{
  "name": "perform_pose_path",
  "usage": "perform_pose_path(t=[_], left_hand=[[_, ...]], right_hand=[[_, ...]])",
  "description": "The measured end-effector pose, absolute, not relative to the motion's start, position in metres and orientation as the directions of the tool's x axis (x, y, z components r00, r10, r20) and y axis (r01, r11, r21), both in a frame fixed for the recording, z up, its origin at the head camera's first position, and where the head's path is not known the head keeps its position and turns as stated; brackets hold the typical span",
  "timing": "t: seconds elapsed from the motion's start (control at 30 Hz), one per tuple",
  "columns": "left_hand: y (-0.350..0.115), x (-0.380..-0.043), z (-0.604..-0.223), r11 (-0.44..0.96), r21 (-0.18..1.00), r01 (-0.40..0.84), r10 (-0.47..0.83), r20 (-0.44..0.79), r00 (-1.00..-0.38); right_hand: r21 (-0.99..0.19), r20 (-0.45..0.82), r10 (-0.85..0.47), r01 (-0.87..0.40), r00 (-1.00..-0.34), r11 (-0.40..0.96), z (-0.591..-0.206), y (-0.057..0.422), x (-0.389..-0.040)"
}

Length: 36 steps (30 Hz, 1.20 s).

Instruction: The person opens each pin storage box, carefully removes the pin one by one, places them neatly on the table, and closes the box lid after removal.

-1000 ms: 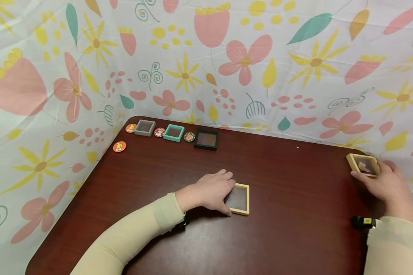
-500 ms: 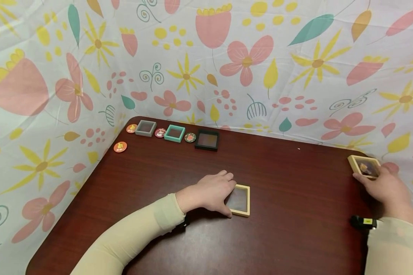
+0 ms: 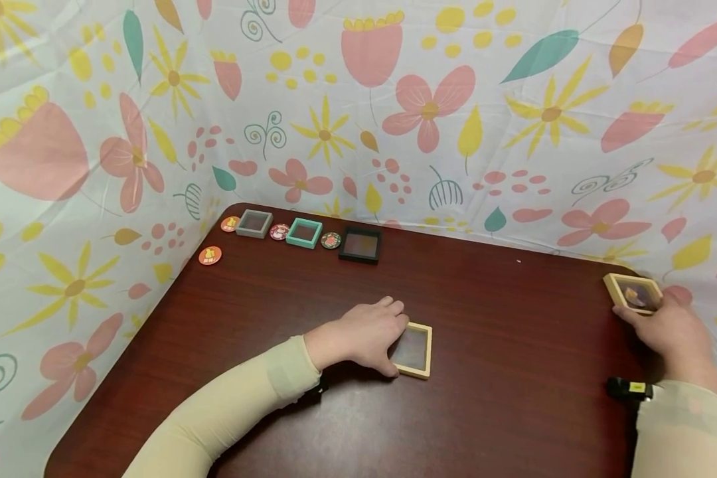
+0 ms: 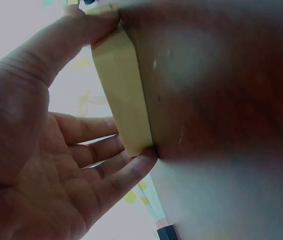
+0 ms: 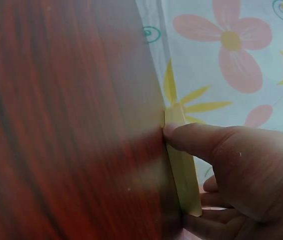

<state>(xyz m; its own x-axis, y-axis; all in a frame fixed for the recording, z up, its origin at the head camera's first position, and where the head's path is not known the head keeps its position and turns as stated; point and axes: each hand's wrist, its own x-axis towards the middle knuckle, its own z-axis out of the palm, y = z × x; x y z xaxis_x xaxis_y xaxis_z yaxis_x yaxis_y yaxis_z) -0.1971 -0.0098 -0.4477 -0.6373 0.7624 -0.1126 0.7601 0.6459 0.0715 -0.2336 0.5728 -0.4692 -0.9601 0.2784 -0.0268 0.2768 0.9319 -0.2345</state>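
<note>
Near the middle of the table, my left hand (image 3: 367,335) grips a pale yellow square frame (image 3: 428,352) with a clear pane, lying flat. The left wrist view shows thumb and fingers at opposite ends of that frame's side (image 4: 121,85); the palm covers its left part in the head view. At the far right corner, my right hand (image 3: 672,328) holds a second pale yellow frame (image 3: 615,291) with a small orange and whitish item (image 3: 636,296) behind its pane. Thumb and fingers pinch this frame's side (image 5: 182,170) in the right wrist view.
Along the back left edge stand a grey frame (image 3: 254,233), a teal frame (image 3: 290,241) and a black frame (image 3: 360,259). Several round badges, including an orange one (image 3: 210,255), lie around them. Flower-printed cloth (image 3: 334,99) hangs behind and at the sides.
The frame in my left hand has turned very slightly and edged a touch left. My right hand keeps its hold in the corner. The head view has shifted a little.
</note>
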Motion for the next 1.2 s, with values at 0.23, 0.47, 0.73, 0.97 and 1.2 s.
perform_pose_path(t=[0.23,0.47,0.73,0.97,1.2], left_hand=[[-0.030,-0.208,-0.439,0.656,0.122,0.745,0.752,-0.193,-0.631],[-0.082,-0.234,-0.436,0.707,0.206,0.676,0.707,-0.172,-0.686],[-0.154,-0.265,-0.431,0.794,0.277,0.541,0.596,-0.184,-0.782],[-0.198,-0.282,-0.430,0.851,0.224,0.474,0.514,-0.183,-0.838],[-0.225,-0.290,-0.427,0.896,0.147,0.419,0.442,-0.204,-0.873]], right_hand=[[-0.241,-0.018,0.277,0.273,-0.961,0.931,-0.472,0.576,-0.233],[-0.240,-0.016,0.278,0.274,-0.960,0.931,-0.472,0.576,-0.232],[-0.234,-0.019,0.277,0.274,-0.961,0.933,-0.471,0.573,-0.233],[-0.232,-0.029,0.288,0.287,-0.957,0.930,-0.470,0.572,-0.233],[-0.233,-0.022,0.297,0.294,-0.955,0.927,-0.473,0.573,-0.234]])
